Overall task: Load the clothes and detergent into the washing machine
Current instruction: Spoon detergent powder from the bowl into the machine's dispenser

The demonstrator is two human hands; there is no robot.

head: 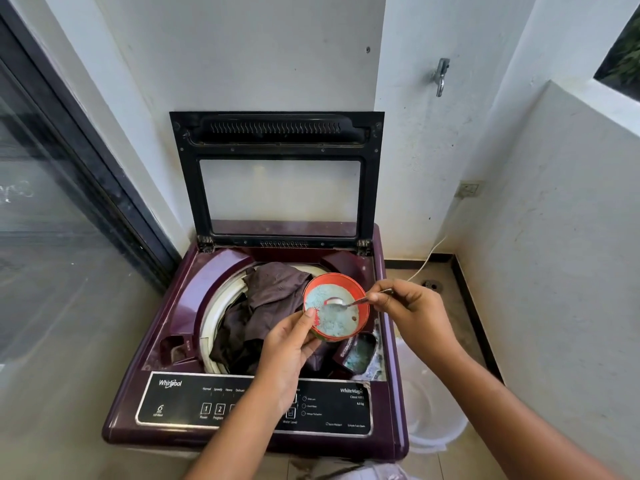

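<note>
A maroon top-loading washing machine (180, 299) stands with its lid (277, 133) raised against the wall. Dark brown clothes (270, 299) fill the drum. My left hand (287, 344) holds an orange bowl (353, 289) of pale blue detergent powder (329, 317) above the drum's right side. My right hand (412, 303) pinches a metal spoon (349, 302), whose tip rests in the powder. Below the bowl, the machine's detergent compartment (360, 355) at the front right holds some blue powder.
A white plastic tub (433, 420) sits on the floor to the right of the machine. A tap (440, 76) juts from the wall above. A glass sliding door (52, 220) is at the left, a low white wall (554, 237) at the right.
</note>
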